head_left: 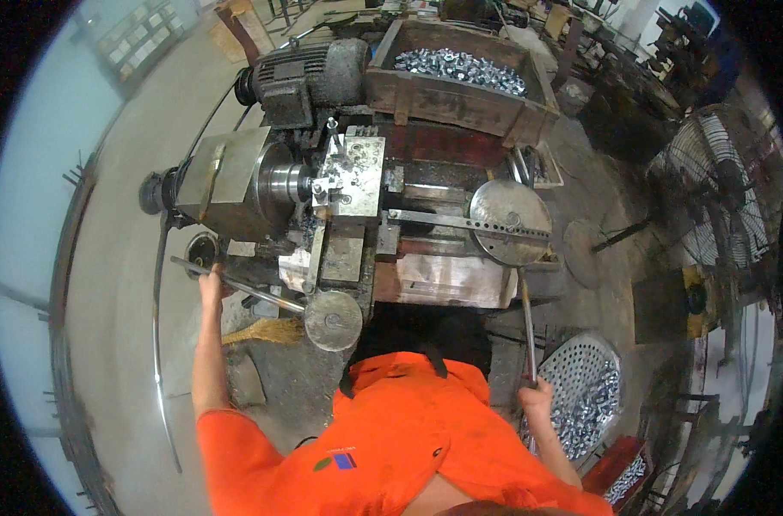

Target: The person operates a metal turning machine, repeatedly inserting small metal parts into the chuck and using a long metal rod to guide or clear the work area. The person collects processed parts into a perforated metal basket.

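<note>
My left hand [211,282] is closed around a metal lever [275,298], which runs to a round steel disc [333,322] at the machine's front. On the right, my right hand [537,397] grips the lower end of another long lever [527,314]. That lever extends down from a larger disc [507,206], crossed by a perforated flat bar [426,219]. Between them sits a lathe-like machine with a round spindle [284,182] facing a metal tool block [361,176]. Whether the spindle holds a workpiece is too small to tell.
An oily motor [310,77] stands behind the spindle. A wooden box [460,107] of small metal parts is at the back. Near my right arm are a perforated basket [585,353] of similar parts and a red bin [611,464]. A fan [714,189] stands right; a straw broom [267,331] lies left.
</note>
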Demonstrator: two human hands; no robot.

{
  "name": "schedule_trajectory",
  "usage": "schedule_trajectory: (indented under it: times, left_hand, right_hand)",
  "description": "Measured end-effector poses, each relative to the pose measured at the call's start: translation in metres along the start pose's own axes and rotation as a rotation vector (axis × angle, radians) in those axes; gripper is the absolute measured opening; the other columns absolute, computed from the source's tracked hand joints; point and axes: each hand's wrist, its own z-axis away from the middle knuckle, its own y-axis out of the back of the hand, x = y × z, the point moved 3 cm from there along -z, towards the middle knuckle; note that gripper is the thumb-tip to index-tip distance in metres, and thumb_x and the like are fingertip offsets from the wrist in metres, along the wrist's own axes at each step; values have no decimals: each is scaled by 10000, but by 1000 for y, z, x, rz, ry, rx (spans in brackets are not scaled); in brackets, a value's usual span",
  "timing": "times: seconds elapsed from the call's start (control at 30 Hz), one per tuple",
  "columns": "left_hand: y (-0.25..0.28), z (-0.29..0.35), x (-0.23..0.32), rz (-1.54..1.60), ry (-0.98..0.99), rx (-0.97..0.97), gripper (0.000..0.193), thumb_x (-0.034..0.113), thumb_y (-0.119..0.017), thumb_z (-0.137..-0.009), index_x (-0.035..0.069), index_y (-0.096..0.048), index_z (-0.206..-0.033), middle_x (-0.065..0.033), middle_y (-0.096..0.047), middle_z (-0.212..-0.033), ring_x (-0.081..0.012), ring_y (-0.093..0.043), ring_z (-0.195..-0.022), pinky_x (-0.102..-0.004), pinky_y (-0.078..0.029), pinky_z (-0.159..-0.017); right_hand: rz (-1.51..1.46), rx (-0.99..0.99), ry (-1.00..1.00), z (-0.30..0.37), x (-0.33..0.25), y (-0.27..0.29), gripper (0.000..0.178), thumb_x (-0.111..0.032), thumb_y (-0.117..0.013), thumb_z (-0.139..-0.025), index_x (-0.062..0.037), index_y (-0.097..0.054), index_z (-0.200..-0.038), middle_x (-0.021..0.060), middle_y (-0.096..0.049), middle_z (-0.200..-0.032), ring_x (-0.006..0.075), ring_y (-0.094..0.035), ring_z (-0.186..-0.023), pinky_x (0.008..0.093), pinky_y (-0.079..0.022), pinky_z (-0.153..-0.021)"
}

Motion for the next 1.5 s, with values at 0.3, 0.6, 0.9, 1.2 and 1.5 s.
schedule_trajectory:
  times: [0.3,0.6,0.9,1.2,1.5]
  left_hand:
    - [12,5,4,-136,99,-128,376,323,-520,-836,-50,-540,-800,-146,-564,-561,-274,-594,-438,-334,-474,-354]
    - [19,0,-14,186,48,-260,652,530,-533,-837,-14,-435,-1182,-131,-628,-780,-231,-640,-642,-321,-516,-583]
    - [-12,-1,-91,-1317,-443,-418,513,496,-546,-811,16,-604,-982,-178,-645,-898,-333,-625,-835,-414,-496,-706]
    - [-41,3,-153,-1136,-221,-301,506,460,-554,-795,8,-539,-1024,-215,-613,-977,-377,-590,-923,-451,-475,-784]
    - [8,-26,-171,-1065,-188,-433,512,449,-592,-792,66,-550,-1130,-199,-624,-990,-354,-587,-960,-424,-466,-809]
  right_hand:
    - [936,254,246,-111,10,107,347,-228,-632,-611,-22,-593,-888,207,-608,-753,416,-575,-711,497,-470,-622]
    - [1065,754,454,-205,-40,85,740,-224,-604,-614,-6,-397,-1290,197,-442,-1290,372,-404,-1185,435,-291,-1030]
    - [589,207,371,-113,-9,-15,561,-147,-616,-558,-22,-578,-1104,236,-485,-1224,382,-491,-1100,406,-415,-918]
    - [541,111,467,-101,-59,-27,354,-96,-621,-557,-11,-656,-898,175,-636,-925,329,-614,-844,362,-487,-758]
    - [425,119,769,-132,-218,-30,345,-51,-580,-569,-12,-647,-905,170,-632,-867,324,-616,-814,357,-486,-724]
